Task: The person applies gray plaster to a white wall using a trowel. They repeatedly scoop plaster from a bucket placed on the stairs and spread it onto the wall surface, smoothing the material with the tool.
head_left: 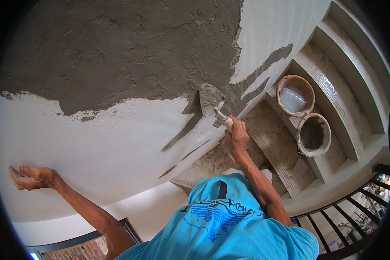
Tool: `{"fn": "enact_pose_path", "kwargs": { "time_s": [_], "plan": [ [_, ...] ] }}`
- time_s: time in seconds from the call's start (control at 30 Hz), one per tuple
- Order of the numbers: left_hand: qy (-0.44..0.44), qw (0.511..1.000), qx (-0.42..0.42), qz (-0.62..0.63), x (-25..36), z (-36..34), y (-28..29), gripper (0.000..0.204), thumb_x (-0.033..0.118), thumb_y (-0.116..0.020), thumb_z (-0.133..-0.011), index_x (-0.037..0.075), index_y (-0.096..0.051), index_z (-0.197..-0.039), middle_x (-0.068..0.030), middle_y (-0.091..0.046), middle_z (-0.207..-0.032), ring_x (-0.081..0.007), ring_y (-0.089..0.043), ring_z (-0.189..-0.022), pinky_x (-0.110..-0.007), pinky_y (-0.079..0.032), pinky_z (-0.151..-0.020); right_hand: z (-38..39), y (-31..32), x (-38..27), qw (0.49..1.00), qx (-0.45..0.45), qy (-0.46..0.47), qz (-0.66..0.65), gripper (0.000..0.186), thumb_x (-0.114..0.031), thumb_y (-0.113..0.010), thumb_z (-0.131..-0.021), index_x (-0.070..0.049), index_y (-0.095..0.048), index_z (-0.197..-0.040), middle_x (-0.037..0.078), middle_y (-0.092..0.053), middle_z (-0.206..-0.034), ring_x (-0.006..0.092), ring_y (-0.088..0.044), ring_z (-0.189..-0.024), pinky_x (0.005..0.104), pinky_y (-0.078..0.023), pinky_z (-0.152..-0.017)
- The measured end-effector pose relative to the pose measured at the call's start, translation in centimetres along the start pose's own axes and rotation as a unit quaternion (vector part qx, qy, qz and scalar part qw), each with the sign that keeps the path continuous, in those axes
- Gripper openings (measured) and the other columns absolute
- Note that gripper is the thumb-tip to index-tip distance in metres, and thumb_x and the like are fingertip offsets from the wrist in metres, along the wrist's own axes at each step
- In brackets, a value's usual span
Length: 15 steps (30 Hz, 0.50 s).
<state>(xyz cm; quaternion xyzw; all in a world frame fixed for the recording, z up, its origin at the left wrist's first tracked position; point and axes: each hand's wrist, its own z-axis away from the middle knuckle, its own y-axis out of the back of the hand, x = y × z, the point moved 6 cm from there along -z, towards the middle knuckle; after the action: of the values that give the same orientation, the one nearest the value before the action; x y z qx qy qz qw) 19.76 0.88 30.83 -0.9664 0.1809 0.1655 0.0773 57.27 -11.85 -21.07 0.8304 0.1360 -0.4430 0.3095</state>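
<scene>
Using the grey mortar patch point(125, 52) on the white wall point(117, 134) as reference.

Right hand point(237, 139): fingers wrapped round the handle of a trowel point(211, 99), close grip. Trowel is at the patch's lower right edge, blade caked with grey mortar, handle angled down and right, away from the patch. Blade looks laid against the wall; exact contact not clear.

Left hand point(32, 177): below the patch, near its left end and well apart from its edge. Fingers bent, partly curled. Cannot tell if anything is in them, or if the hand touches the wall.

Patch has a rough, ridged surface and ragged borders. Thin grey streaks point(184, 132) run diagonally off its lower right corner over the white.

Right of the patch, two buckets stand side by side on the stairs point(355, 104). Bucket nearer the patch point(307, 89) has pale, cloudy contents; water or plastic, can't tell. Farther bucket point(327, 136) has grey mortar inside, with smears round its rim.

Black railing point(323, 232) curves well below and right of the patch. Blue shirt point(264, 234) with a dark print sits below it, between the two forearms.
</scene>
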Motion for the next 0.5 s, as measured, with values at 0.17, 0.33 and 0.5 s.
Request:
{"fn": "enact_pose_path", "kwargs": {
  "time_s": [0.17,0.33,0.5],
  "plan": [
    [0.024,0.999,-0.010,-0.024,-0.4,0.4,-0.1,0.060,0.050,-0.049,-0.101,0.002,-0.058,-0.137,-0.0219,-0.047,-0.133,-0.0336,-0.053,-0.122,-0.046,-0.051,-0.101,1.6,2.1,1.1,0.992,-0.035,-0.030,-0.115,0.055,-0.002,-0.071,-0.074,-0.005,-0.061,-0.128,0.015,-0.065,-0.103,0.0334,-0.066,-0.091,0.0388,-0.054,-0.080],
    [0.028,0.999,0.000,-0.022,-0.6,0.3,0.1,0.062,0.052,-0.050,-0.101,0.002,-0.059,-0.135,-0.0223,-0.047,-0.130,-0.0350,-0.054,-0.119,-0.045,-0.051,-0.101,2.7,1.7,0.4,0.948,-0.159,-0.136,-0.239,0.049,-0.010,-0.071,-0.075,0.000,-0.062,-0.122,0.017,-0.068,-0.095,0.0286,-0.067,-0.082,0.0382,-0.054,-0.078],
    [0.032,0.999,0.001,-0.019,-1.3,0.5,0.2,0.064,0.053,-0.052,-0.099,0.001,-0.059,-0.135,-0.0232,-0.047,-0.128,-0.0356,-0.055,-0.116,-0.046,-0.052,-0.100,4.5,0.8,-2.3,0.824,-0.234,-0.282,-0.431,0.040,-0.012,-0.066,-0.080,0.000,-0.062,-0.118,0.007,-0.063,-0.082,0.0147,-0.060,-0.070,0.0311,-0.050,-0.065]
  ]
}}
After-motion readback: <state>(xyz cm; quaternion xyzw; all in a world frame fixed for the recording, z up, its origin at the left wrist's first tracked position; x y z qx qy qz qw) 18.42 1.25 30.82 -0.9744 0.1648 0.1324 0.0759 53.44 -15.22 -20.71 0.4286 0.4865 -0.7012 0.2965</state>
